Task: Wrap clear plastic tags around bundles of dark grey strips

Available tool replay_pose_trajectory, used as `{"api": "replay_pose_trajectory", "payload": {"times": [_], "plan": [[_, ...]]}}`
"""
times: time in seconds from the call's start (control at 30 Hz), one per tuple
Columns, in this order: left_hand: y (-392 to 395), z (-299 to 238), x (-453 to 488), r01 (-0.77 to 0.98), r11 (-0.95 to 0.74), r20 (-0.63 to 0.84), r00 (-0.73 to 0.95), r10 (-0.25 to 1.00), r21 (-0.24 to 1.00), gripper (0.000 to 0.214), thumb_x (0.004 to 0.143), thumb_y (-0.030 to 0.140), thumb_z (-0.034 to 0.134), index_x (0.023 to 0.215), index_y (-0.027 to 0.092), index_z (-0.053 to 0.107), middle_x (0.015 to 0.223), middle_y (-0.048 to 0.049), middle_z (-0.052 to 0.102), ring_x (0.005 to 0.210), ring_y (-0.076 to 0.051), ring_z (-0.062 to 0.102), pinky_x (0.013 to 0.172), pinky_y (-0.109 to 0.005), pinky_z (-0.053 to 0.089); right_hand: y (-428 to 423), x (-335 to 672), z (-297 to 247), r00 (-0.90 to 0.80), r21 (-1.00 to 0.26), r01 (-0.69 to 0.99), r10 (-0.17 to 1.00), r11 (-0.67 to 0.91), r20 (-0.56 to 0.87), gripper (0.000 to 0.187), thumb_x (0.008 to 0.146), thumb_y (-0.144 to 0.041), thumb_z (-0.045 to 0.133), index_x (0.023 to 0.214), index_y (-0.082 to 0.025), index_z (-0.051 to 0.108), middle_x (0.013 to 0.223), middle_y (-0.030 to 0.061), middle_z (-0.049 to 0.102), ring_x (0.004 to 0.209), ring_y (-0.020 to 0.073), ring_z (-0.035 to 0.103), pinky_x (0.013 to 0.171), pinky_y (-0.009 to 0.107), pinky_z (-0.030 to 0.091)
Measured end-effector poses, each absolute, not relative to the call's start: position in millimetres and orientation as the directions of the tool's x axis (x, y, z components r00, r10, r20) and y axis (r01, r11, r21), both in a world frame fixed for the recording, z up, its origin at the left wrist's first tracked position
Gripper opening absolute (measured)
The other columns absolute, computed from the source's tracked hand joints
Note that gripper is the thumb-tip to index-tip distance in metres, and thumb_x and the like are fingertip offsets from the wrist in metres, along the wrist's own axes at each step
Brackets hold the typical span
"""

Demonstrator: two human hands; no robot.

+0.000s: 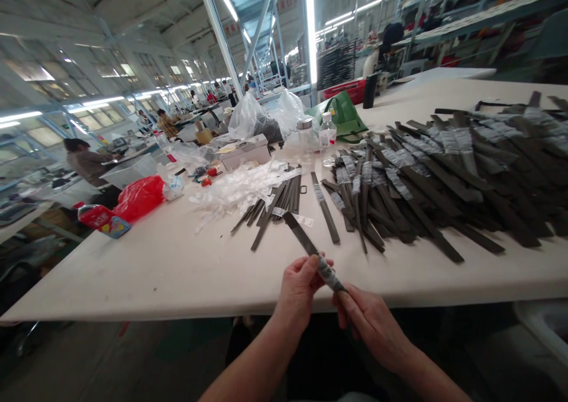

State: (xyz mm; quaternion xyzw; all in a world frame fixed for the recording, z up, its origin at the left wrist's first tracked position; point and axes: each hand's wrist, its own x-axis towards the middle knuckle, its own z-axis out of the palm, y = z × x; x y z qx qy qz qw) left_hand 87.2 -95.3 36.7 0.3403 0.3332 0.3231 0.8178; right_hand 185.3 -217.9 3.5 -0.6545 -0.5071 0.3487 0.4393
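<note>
A dark flat strip (300, 233) with a clear plastic wrap around its lower half is held between my two hands, tilted, over the table's front edge. My left hand (298, 286) pinches it at the top of the wrapped part, thumb on top. Near its lower end my right hand (368, 319) grips the same strip, fingers closed. Just beyond lies a small bundle of bare dark strips (288, 192), with one wrapped strip (325, 209) to its right. A large heap of wrapped strips (444, 177) spreads over the table's right side.
Behind the bundle lies a pile of white plastic pieces (248, 186). A glass jar (305, 134), a clear bottle (327, 131) and a green bag (344, 115) stand farther back. On the left are a red plastic bag (141, 198) and a red bottle (103, 219) on the pale table (177, 277).
</note>
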Motion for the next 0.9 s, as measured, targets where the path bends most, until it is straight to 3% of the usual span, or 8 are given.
{"api": "replay_pose_trajectory", "payload": {"times": [0.07, 0.2, 0.27, 0.43, 0.53, 0.7, 0.8, 0.9], "plan": [[-101, 32, 86, -0.293, 0.58, -0.342, 0.579, 0.74, 0.76, 0.038, 0.065, 0.039, 0.081, 0.087, 0.01, 0.071, 0.084, -0.0118, 0.073, 0.068, -0.016, 0.066, 0.069, -0.028, 0.051, -216, 186, 4, 0.233, -0.923, 0.373, 0.973, -0.09, 0.0, 0.04, 0.098, -0.046, 0.027, 0.082, -0.02, 0.054, 0.06, -0.0032, 0.057, 0.045, 0.0118, 0.051, 0.052, 0.024, 0.043], [-81, 46, 81, -0.436, 0.475, -0.232, 0.501, 0.834, 0.765, 0.041, 0.066, 0.039, 0.08, 0.1, 0.018, 0.069, 0.103, -0.0076, 0.071, 0.078, -0.015, 0.068, 0.072, -0.025, 0.051, -217, 182, 1, 0.214, -0.92, 0.379, 0.977, -0.098, -0.016, 0.041, 0.099, -0.045, 0.027, 0.081, -0.02, 0.055, 0.059, -0.0031, 0.058, 0.046, 0.0119, 0.052, 0.053, 0.024, 0.042], [-71, 52, 81, -0.472, 0.451, -0.217, 0.47, 0.856, 0.758, 0.037, 0.066, 0.038, 0.08, 0.096, 0.018, 0.07, 0.1, -0.0068, 0.072, 0.08, -0.015, 0.068, 0.074, -0.024, 0.051, -218, 180, 0, 0.211, -0.923, 0.367, 0.977, -0.115, -0.038, 0.042, 0.099, -0.045, 0.027, 0.083, -0.02, 0.056, 0.059, -0.003, 0.059, 0.045, 0.0118, 0.052, 0.053, 0.024, 0.042], [-84, 27, 82, -0.305, 0.597, -0.396, 0.52, 0.757, 0.742, 0.035, 0.065, 0.036, 0.081, 0.089, 0.014, 0.071, 0.088, -0.0101, 0.074, 0.073, -0.016, 0.068, 0.073, -0.028, 0.052, -217, 179, -1, 0.218, -0.92, 0.375, 0.975, -0.118, -0.037, 0.044, 0.099, -0.045, 0.024, 0.082, -0.019, 0.056, 0.059, -0.0017, 0.06, 0.046, 0.0119, 0.053, 0.052, 0.023, 0.042], [-91, 12, 76, -0.189, 0.542, -0.386, 0.52, 0.763, 0.819, 0.037, 0.066, 0.041, 0.079, 0.091, 0.014, 0.072, 0.091, -0.0114, 0.073, 0.075, -0.017, 0.067, 0.073, -0.028, 0.052, -215, 180, -2, 0.229, -0.909, 0.392, 0.972, -0.138, -0.049, 0.045, 0.099, -0.044, 0.024, 0.083, -0.019, 0.057, 0.058, -0.0019, 0.062, 0.044, 0.0114, 0.053, 0.052, 0.023, 0.043], [-70, 15, 54, 0.01, -0.016, 0.009, 0.47, 0.882, 1.0, 0.039, 0.073, 0.039, 0.073, 0.108, 0.022, 0.069, 0.113, -0.0109, 0.068, 0.097, -0.025, 0.064, 0.082, -0.034, 0.05, -191, 205, 9, 0.327, -0.879, 0.428, 0.943, -0.211, -0.067, 0.039, 0.098, -0.04, 0.029, 0.087, -0.018, 0.058, 0.061, -0.0019, 0.065, 0.042, 0.0104, 0.056, 0.048, 0.021, 0.042], [-55, 5, 40, 0.198, -0.402, 0.28, 0.453, 0.846, 0.894, 0.039, 0.076, 0.033, 0.069, 0.114, 0.026, 0.066, 0.121, -0.0089, 0.065, 0.111, -0.028, 0.058, 0.097, -0.043, 0.044, -159, 239, 26, 0.419, -0.798, 0.539, 0.908, -0.27, -0.024, 0.037, 0.097, -0.035, 0.029, 0.088, -0.017, 0.06, 0.061, -0.0017, 0.067, 0.042, 0.0104, 0.058, 0.047, 0.02, 0.042], [-49, -16, 32, 0.32, -0.63, 0.418, 0.53, 0.738, 0.708, 0.04, 0.081, 0.029, 0.062, 0.121, 0.027, 0.061, 0.124, -0.0084, 0.063, 0.118, -0.029, 0.054, 0.103, -0.047, 0.04, -129, 274, 47, 0.506, -0.69, 0.645, 0.86, -0.329, 0.064, 0.034, 0.095, -0.036, 0.036, 0.092, -0.016, 0.064, 0.073, 0.0031, 0.071, 0.054, 0.0136, 0.064, 0.055, 0.023, 0.043]]}}
